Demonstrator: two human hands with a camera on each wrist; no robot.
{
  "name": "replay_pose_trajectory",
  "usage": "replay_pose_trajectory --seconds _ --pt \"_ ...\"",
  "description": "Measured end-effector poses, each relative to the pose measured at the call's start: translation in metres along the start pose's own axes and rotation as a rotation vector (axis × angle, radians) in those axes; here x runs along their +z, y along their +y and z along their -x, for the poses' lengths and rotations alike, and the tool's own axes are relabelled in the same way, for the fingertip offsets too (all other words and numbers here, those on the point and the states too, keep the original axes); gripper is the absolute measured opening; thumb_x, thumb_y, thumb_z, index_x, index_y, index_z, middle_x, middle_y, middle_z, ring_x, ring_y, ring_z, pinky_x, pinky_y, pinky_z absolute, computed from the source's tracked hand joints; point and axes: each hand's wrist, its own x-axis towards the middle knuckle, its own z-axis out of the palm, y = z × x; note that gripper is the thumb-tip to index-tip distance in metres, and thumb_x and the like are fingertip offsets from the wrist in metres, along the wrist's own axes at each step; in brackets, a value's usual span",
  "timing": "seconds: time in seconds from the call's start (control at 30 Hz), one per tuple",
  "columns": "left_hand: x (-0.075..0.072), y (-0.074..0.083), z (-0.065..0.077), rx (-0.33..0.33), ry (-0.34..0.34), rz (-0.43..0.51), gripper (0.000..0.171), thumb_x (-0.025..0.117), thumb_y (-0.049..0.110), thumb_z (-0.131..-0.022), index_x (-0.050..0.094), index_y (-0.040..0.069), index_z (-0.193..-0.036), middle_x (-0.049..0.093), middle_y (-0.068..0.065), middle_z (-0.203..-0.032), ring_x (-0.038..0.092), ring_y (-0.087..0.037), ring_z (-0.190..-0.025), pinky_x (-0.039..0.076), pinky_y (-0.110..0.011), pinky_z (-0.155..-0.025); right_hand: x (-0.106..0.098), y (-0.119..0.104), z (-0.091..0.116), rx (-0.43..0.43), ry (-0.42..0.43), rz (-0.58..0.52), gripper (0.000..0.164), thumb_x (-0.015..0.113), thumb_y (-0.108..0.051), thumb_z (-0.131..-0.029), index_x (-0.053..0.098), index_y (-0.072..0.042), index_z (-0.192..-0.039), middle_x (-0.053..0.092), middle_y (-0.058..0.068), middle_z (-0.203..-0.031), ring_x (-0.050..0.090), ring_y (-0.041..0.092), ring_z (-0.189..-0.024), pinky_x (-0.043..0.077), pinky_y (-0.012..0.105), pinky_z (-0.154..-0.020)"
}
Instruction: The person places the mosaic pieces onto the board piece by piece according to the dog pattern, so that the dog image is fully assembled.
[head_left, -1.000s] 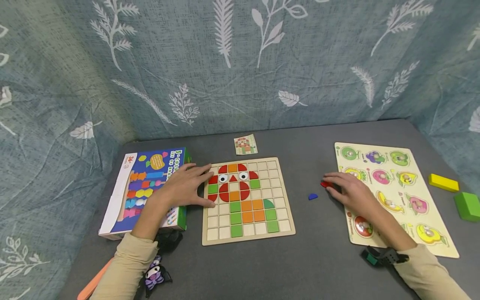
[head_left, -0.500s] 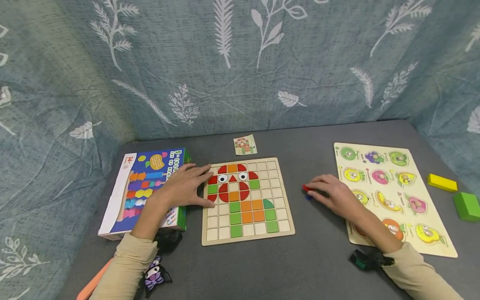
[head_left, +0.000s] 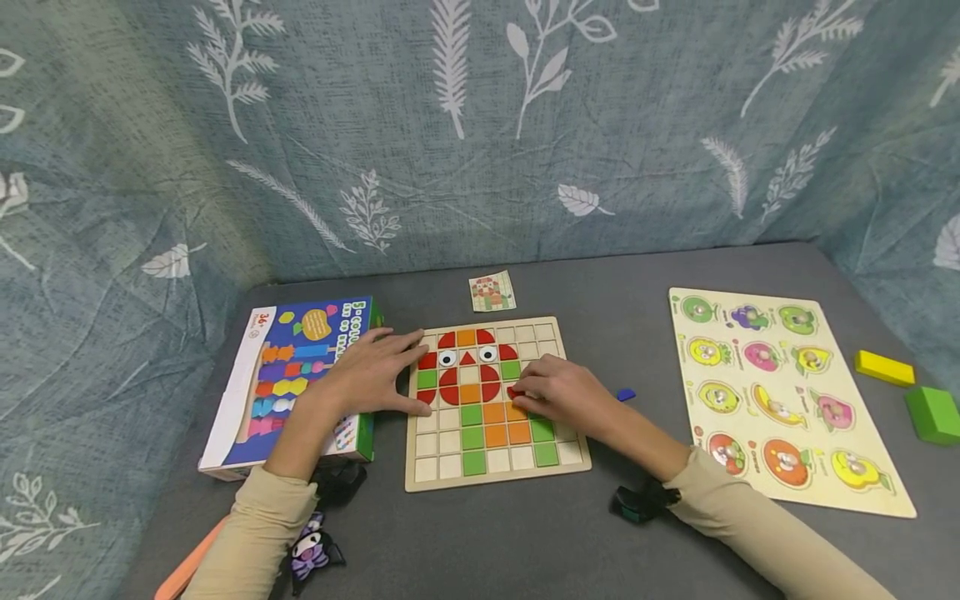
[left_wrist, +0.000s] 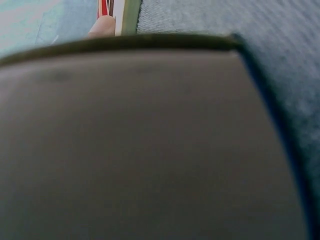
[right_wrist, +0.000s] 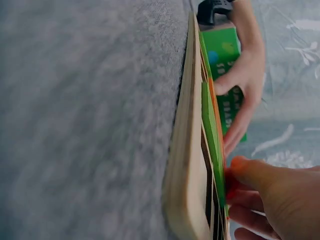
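Observation:
A wooden grid board (head_left: 498, 479) holds red, orange and green flat pieces and two eye pieces in an animal-like picture. Over its right half, my right hand (head_left: 566, 396) pinches a small red piece (head_left: 513, 392) just above the orange squares. The right wrist view shows that red piece (right_wrist: 231, 184) between thumb and fingers, close to the board's surface. My left hand (head_left: 375, 375) rests at the board's left edge, thumb and fingers spread. Only a fingertip (left_wrist: 102, 26) of it shows in the left wrist view, where a broad blurred surface blocks most of the picture.
A bead-set box (head_left: 288, 383) stands close left of the board. Behind the board lies a small picture card (head_left: 492, 291). To the right are a blue piece (head_left: 626, 394), a fruit puzzle board (head_left: 686, 392), a yellow block (head_left: 885, 367) and a green block (head_left: 933, 414).
My right hand has carried the red piece leftward from beside the fruit puzzle, past the blue piece, to the grid board. The left hand has stayed in place.

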Motion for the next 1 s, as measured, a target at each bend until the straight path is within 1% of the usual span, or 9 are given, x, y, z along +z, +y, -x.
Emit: replay_pose_trajectory --seconds 0.17,0.3,0.57,0.8,0.93,1.0 --pt "-0.001 0.000 0.001 -0.001 -0.001 -0.003 0.099 0.063 0.075 -0.073 0.045 0.010 -0.146 0.037 -0.013 -0.156 0.042 -0.034 -0.139 0.024 -0.053 -0.120 0.005 -0.002 -0.006 0.021 -0.015 0.030 0.015 0.071 -0.026 -0.089 0.077 -0.014 -0.096 0.069 -0.003 -0.090 0.059 0.011 -0.081 0.054 0.021 -0.067" --pt "-0.001 0.001 0.002 -0.009 -0.007 0.002 0.099 0.063 0.074 -0.074 0.045 0.009 -0.146 0.036 -0.013 -0.156 0.041 -0.034 -0.140 0.023 -0.053 -0.120 0.007 -0.002 -0.009 0.056 -0.023 0.014 0.015 0.071 -0.025 -0.089 0.077 -0.013 -0.096 0.065 -0.002 -0.087 0.056 0.010 -0.076 0.050 0.019 -0.061" --pt "0.001 0.000 0.003 0.003 -0.002 0.002 0.098 0.063 0.074 -0.074 0.045 0.009 -0.146 0.037 -0.013 -0.156 0.042 -0.033 -0.139 0.024 -0.053 -0.120 0.007 -0.002 -0.011 0.091 -0.042 -0.031 0.010 0.073 -0.024 -0.087 0.075 -0.015 -0.091 0.066 -0.002 -0.088 0.057 0.010 -0.077 0.051 0.019 -0.062" --pt "0.000 0.001 0.001 -0.012 -0.010 0.010 0.099 0.062 0.075 -0.074 0.044 0.010 -0.147 0.036 -0.012 -0.156 0.040 -0.033 -0.141 0.023 -0.053 -0.120 0.001 0.001 -0.013 0.074 -0.070 -0.018 0.008 0.072 -0.023 -0.088 0.076 -0.016 -0.089 0.066 -0.003 -0.088 0.057 0.011 -0.078 0.050 0.019 -0.061" --pt "-0.001 0.001 0.000 -0.010 -0.010 0.008 0.099 0.062 0.075 -0.074 0.044 0.010 -0.147 0.036 -0.012 -0.156 0.040 -0.033 -0.141 0.023 -0.053 -0.120 -0.001 0.005 -0.011 0.043 -0.080 0.022 0.010 0.071 -0.023 -0.089 0.077 -0.016 -0.090 0.065 -0.003 -0.088 0.055 0.011 -0.076 0.047 0.018 -0.059" --pt "-0.001 0.001 0.000 -0.010 -0.008 0.005 0.099 0.062 0.075 -0.074 0.044 0.010 -0.147 0.036 -0.012 -0.156 0.040 -0.034 -0.141 0.023 -0.053 -0.120 -0.002 0.007 -0.007 0.016 -0.068 0.051 0.011 0.071 -0.023 -0.089 0.077 -0.015 -0.093 0.066 -0.003 -0.090 0.055 0.012 -0.076 0.048 0.019 -0.059"
